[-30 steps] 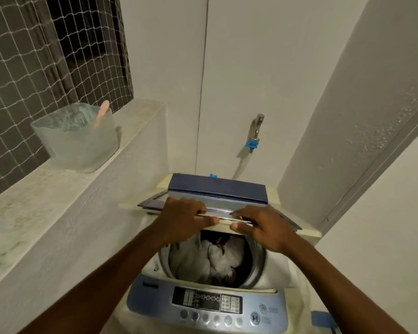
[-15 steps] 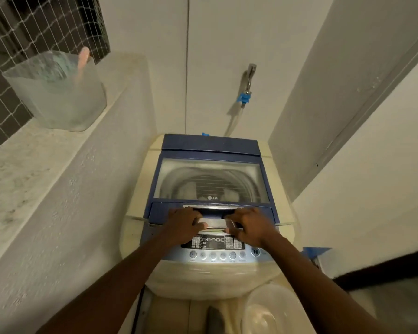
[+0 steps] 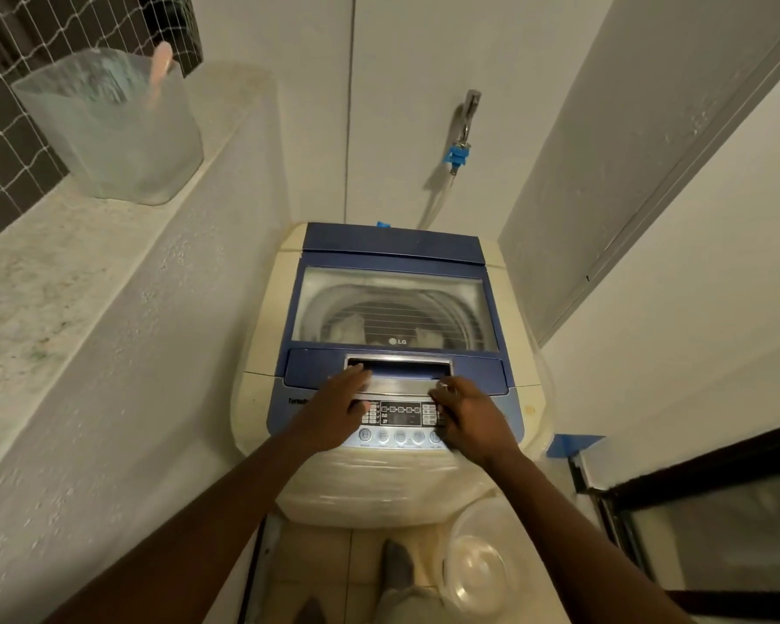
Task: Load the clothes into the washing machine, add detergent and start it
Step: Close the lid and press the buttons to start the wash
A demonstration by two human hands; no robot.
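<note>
A cream top-loading washing machine with a blue lid stands in front of me. The lid lies flat and closed. Through its clear window, pale clothes show in the drum. My left hand rests flat over the left side of the control panel, its fingertips near the lid's silver handle. Over the panel's right side hovers my right hand, fingers bent toward the buttons. Neither hand holds anything.
A translucent tub with a pink scoop sits on the stone ledge at left. A tap with a blue hose fitting is on the back wall. A clear plastic bucket stands on the floor, right of my foot.
The lid went from half-folded open to closed flat. Both hands have let go of its handle and drawn back onto the control panel.
</note>
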